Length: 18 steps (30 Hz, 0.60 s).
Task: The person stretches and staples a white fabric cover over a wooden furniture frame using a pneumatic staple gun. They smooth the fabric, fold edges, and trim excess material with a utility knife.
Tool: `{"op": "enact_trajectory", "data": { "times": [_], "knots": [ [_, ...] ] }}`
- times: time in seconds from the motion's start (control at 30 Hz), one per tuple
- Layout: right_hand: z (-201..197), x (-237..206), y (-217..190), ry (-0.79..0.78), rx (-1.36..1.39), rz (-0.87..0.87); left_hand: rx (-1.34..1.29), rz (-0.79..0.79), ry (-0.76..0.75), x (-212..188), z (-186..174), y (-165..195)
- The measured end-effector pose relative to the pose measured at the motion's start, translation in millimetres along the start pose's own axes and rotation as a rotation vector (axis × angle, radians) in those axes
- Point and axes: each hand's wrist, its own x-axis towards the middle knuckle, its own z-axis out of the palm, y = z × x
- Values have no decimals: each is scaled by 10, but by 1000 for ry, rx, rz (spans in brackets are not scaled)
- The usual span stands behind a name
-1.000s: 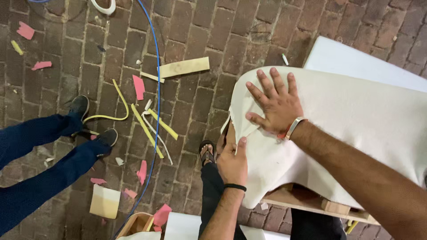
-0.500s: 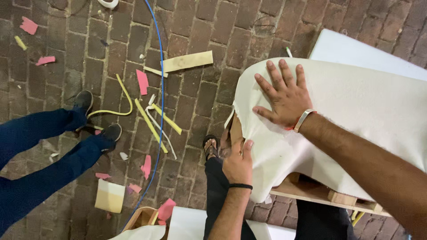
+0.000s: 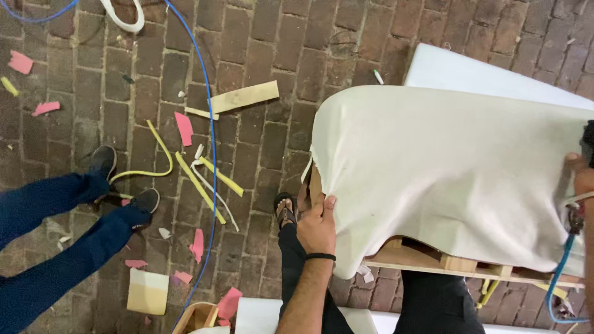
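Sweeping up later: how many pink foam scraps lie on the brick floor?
About 9 pink foam scraps: two at top left, one mid-floor by the blue hose, the others scattered low, near the dark blue trouser legs. More may be hidden.

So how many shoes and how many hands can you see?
Black shoes: 2
Sandals: 1
Hands: 2, the left hand gripping the white cloth, and the right hand partly showing at the edge
Total: 5
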Motion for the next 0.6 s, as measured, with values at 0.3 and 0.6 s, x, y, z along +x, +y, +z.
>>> {"op": "enact_trajectory", "data": {
  "times": [0.3,0.6],
  "knots": [
    [-40,-537,-320,-270,121,-187,-72,-124,-89,-5,6,2],
    [418,-2487,-1775,-828,-269,-760,-80,-94,-104,-36,-8,14]
  ]
}}
